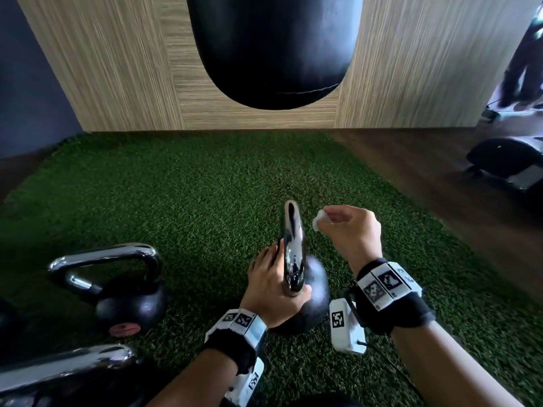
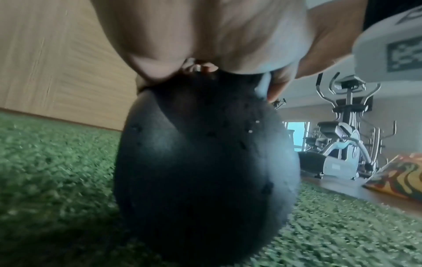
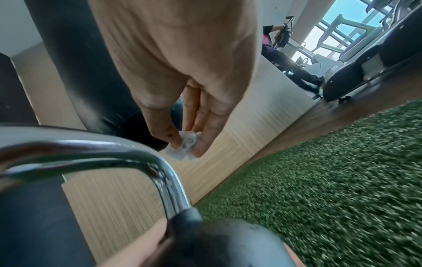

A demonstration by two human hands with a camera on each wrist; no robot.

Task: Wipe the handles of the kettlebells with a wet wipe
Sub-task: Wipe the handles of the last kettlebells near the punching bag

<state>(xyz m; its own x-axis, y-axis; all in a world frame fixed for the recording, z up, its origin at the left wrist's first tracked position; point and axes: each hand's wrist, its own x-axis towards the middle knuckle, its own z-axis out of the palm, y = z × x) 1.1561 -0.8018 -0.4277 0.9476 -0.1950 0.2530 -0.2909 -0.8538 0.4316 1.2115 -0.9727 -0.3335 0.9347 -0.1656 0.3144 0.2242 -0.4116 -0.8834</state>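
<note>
Head view looks down over both hands; left wrist sits tight under kettlebell (image 2: 205, 171); right wrist looks along fingers (image 3: 200, 115). All share turf (image 1: 205, 186).

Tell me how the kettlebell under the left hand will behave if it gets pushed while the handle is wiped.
The kettlebell probably feels heavy for its size: a solid-looking black ball on turf. Its rounded body may rock or tip, which may be why the left hand braces it. The chrome handle looks polished, likely slippery under the wet wipe.
</note>
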